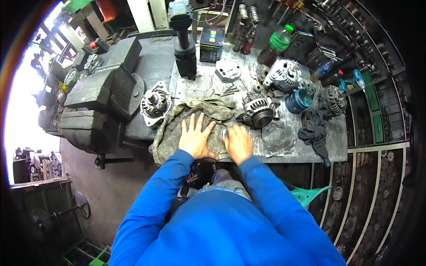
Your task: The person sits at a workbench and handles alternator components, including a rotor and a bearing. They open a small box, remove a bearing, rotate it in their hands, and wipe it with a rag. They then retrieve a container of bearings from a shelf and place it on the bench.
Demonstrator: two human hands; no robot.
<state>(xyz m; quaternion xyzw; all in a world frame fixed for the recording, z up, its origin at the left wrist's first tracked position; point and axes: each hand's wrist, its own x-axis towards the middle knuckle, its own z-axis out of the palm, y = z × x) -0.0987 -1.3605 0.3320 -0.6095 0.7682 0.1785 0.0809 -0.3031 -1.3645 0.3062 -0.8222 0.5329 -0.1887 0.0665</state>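
Note:
My left hand (195, 136) lies flat with fingers spread on a dirty grey-green rag (171, 142) at the bench's front edge. My right hand (239, 144) is at the rag's right side, its fingers curled down. A bit of something shiny shows by its thumb, but what it is cannot be made out. Just beyond the right hand sits an alternator (258, 111) with its pulley facing me. Left of the rag stands an alternator end housing (155, 104) with finned metal inside. Loose bolts (228, 91) lie behind the rag.
A big bench vise (95, 95) stands at the left. Farther back are a cordless power tool (183, 44), a dark box (211, 44), a metal cover (228, 71) and a green-capped bottle (279, 41). To the right are another alternator (284, 75), a blue tub (298, 102) and a dark cloth (314, 131).

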